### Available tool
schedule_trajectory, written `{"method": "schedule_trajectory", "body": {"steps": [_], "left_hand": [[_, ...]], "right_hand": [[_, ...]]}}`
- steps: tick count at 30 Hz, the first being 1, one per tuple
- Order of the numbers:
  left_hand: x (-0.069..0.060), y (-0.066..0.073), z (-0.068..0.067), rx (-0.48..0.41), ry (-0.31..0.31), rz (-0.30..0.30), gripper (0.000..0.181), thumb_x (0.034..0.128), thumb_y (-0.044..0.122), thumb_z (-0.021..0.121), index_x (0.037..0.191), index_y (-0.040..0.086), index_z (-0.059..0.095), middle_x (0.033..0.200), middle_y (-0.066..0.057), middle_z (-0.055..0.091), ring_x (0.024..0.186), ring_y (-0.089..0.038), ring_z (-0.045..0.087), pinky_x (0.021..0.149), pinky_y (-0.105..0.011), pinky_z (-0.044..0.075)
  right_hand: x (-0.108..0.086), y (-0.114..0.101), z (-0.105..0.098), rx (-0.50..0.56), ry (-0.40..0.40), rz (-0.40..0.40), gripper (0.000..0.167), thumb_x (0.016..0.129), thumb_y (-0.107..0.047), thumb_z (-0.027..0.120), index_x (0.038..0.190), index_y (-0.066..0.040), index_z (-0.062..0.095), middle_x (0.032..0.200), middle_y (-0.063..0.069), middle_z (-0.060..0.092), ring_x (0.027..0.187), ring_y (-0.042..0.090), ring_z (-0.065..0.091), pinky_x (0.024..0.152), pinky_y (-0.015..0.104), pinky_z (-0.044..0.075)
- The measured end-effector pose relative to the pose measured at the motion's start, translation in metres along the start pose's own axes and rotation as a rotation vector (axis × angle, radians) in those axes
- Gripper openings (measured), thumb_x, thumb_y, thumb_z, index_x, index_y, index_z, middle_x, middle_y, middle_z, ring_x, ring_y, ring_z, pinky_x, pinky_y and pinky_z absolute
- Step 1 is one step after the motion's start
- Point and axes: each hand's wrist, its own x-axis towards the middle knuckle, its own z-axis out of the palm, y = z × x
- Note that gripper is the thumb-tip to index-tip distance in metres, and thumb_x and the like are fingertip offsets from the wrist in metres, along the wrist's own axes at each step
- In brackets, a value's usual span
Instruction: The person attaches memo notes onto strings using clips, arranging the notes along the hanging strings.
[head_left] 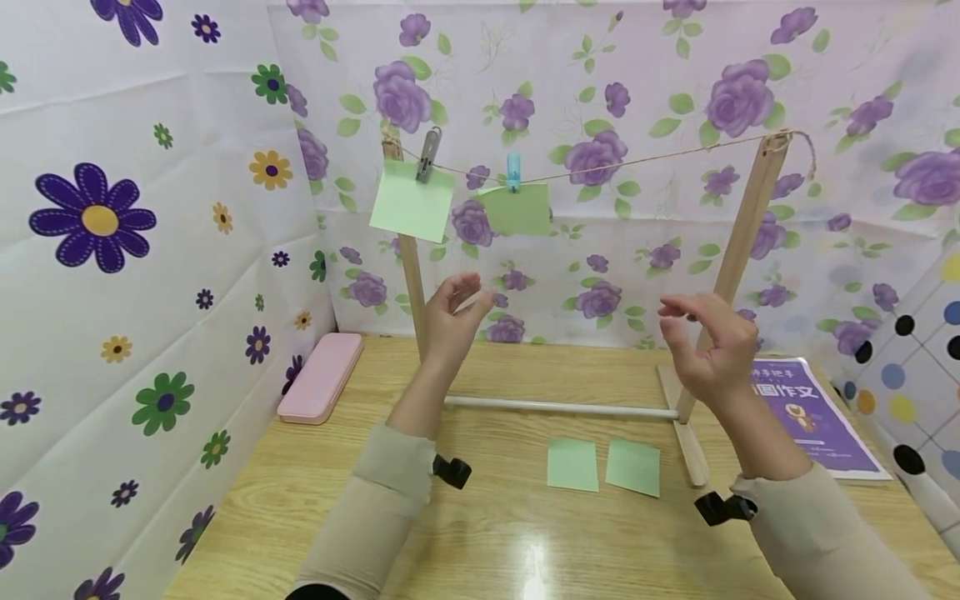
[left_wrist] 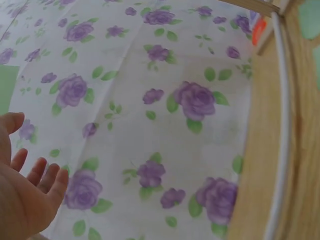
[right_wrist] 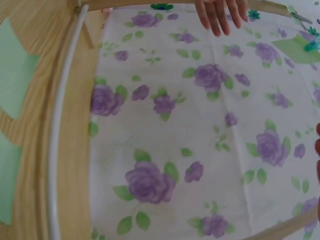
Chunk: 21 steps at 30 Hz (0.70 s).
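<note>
My left hand (head_left: 452,325) is raised below the line with its fingers loosely bent, holding nothing. Near the right wooden post (head_left: 742,229), my right hand (head_left: 708,350) is also in the air and empty, thumb apart from the bent fingers. A twine line (head_left: 637,161) runs between the posts. From it hang a light green paper note (head_left: 411,208) in a grey clip (head_left: 428,156) and a second green note (head_left: 517,212) in a blue clip (head_left: 513,172). In the right wrist view only the fingertips of the right hand (right_wrist: 318,160) show at the edge.
Two green notes (head_left: 572,464) (head_left: 633,468) lie on the wooden table (head_left: 495,517). A white rod (head_left: 562,407) joins the posts low down. A pink case (head_left: 321,377) lies at the left, a purple booklet (head_left: 817,417) at the right. Flowered cloth (head_left: 600,275) hangs behind.
</note>
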Motion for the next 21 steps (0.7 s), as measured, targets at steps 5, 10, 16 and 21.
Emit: {"method": "schedule_trajectory", "body": {"steps": [5, 10, 16, 21], "left_hand": [[-0.022, -0.018, -0.010, 0.167, -0.081, 0.061, 0.050, 0.0947, 0.023, 0.073, 0.136, 0.002, 0.054, 0.140, -0.014, 0.054, 0.134, -0.029, 0.048, 0.115, -0.045, 0.042], [-0.039, -0.029, -0.017, 0.321, -0.188, 0.097, 0.053, 0.0947, 0.026, 0.074, 0.137, 0.003, 0.054, 0.141, -0.013, 0.053, 0.134, -0.028, 0.045, 0.116, -0.048, 0.041], [-0.059, -0.040, -0.022, 0.460, -0.248, 0.118, 0.055, 0.0940, 0.033, 0.074, 0.139, 0.007, 0.056, 0.142, -0.008, 0.054, 0.133, -0.029, 0.046, 0.113, -0.052, 0.043], [-0.080, -0.060, -0.019, 0.470, -0.283, 0.013, 0.054, 0.0939, 0.037, 0.074, 0.138, 0.011, 0.057, 0.141, -0.006, 0.056, 0.130, -0.029, 0.050, 0.111, -0.050, 0.045]], "right_hand": [[-0.030, 0.015, -0.023, -0.097, -0.221, 0.143, 0.025, 0.091, -0.014, 0.070, 0.110, 0.002, 0.074, 0.095, 0.016, 0.075, 0.092, 0.001, 0.063, 0.079, 0.009, 0.046], [-0.050, 0.019, -0.038, -0.191, -0.327, 0.254, 0.028, 0.086, -0.004, 0.075, 0.114, 0.000, 0.074, 0.103, 0.014, 0.075, 0.088, 0.005, 0.063, 0.075, 0.008, 0.046], [-0.074, 0.020, -0.053, -0.267, -0.379, 0.312, 0.029, 0.086, -0.006, 0.077, 0.115, 0.000, 0.073, 0.102, 0.014, 0.074, 0.080, 0.013, 0.061, 0.071, 0.012, 0.043], [-0.096, 0.020, -0.068, -0.271, -0.440, 0.379, 0.030, 0.089, -0.008, 0.076, 0.118, -0.003, 0.072, 0.106, 0.013, 0.073, 0.096, 0.004, 0.060, 0.080, 0.007, 0.045]]}}
